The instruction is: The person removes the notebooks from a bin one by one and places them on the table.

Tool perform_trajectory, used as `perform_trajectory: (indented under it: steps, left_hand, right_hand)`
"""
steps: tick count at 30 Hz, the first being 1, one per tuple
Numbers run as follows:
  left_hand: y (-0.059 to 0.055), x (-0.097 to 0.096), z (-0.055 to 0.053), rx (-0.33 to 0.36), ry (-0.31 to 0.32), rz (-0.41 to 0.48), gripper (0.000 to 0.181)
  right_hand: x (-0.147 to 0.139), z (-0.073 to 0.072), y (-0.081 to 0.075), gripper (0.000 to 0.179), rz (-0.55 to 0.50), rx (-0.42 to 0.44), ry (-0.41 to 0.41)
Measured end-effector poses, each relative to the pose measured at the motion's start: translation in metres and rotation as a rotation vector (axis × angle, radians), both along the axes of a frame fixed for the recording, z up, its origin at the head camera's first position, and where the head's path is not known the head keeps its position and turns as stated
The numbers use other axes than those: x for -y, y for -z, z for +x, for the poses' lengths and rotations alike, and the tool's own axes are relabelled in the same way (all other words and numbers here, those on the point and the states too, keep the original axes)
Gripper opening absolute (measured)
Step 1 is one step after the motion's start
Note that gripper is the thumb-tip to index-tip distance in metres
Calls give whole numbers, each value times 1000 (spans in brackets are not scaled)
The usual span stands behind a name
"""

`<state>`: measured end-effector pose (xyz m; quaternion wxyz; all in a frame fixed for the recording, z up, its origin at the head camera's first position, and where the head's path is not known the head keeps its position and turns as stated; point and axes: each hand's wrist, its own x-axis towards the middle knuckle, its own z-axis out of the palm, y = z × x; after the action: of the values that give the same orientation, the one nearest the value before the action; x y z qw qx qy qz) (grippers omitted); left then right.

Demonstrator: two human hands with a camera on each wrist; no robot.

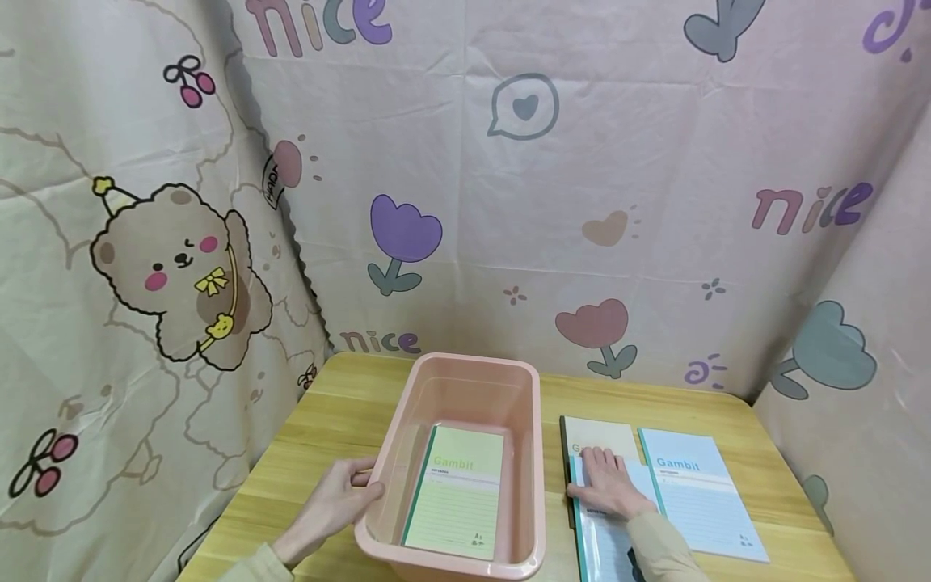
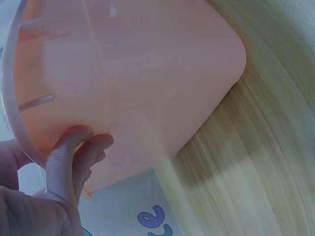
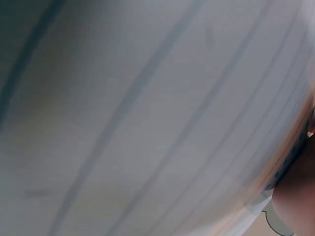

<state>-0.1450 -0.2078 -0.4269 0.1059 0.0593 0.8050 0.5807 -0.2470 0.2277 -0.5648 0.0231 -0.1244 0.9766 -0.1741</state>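
My left hand (image 1: pixel 338 495) grips the left rim of a pink plastic bin (image 1: pixel 540 485), thumb on top of the rim; the left wrist view shows the fingers (image 2: pixel 61 162) against its outer wall. Inside the bin lies a pale green notebook (image 1: pixel 458 493) marked Gambit. To the right, my right hand (image 1: pixel 609 483) rests over the upper part of a light blue notebook (image 1: pixel 604 546), its fingers reaching past the top edge. That blue notebook overlaps a cream notebook (image 1: pixel 600 428) with a dark spine. The lined blue cover (image 3: pixel 147 118) fills most of the right wrist view.
Another light blue notebook (image 1: pixel 701 493) lies at the right, beside the hand. Everything stands on a wood-grain table (image 1: pixel 313 428). Printed cloth (image 1: pixel 465 178) hangs behind and at both sides of it.
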Motion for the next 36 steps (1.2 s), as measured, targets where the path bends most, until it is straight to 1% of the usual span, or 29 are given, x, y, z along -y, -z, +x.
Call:
perform_trajectory:
  steps: [4, 7, 11, 14, 23, 27, 31, 34, 36]
  left_hand:
    - [0, 0, 0, 5, -6, -2, 58]
    - [0, 0, 0, 4, -1, 1, 58]
    - [-1, 0, 0, -2, 10, 6, 58]
    - [-1, 0, 0, -2, 12, 6, 58]
    - [-1, 0, 0, 3, 5, 5, 59]
    - [-1, 1, 0, -4, 15, 10, 59]
    - [-1, 1, 0, -4, 21, 14, 59]
    - [-1, 1, 0, -2, 21, 16, 59]
    - [0, 1, 0, -3, 18, 14, 59]
  right_hand:
    - [0, 3, -1, 65, 5, 17, 7]
    - [-1, 4, 1, 71, 10, 20, 7]
    - [-2, 6, 4, 80, -3, 41, 7]
    - [-2, 7, 3, 81, -15, 56, 10]
    - [2, 12, 0, 74, -6, 53, 27]
    - [2, 12, 4, 69, -16, 23, 30]
    - [3, 13, 8, 63, -22, -31, 28]
    - [4, 14, 6, 58, -40, -53, 23]
    - [4, 15, 3, 59, -52, -49, 24]
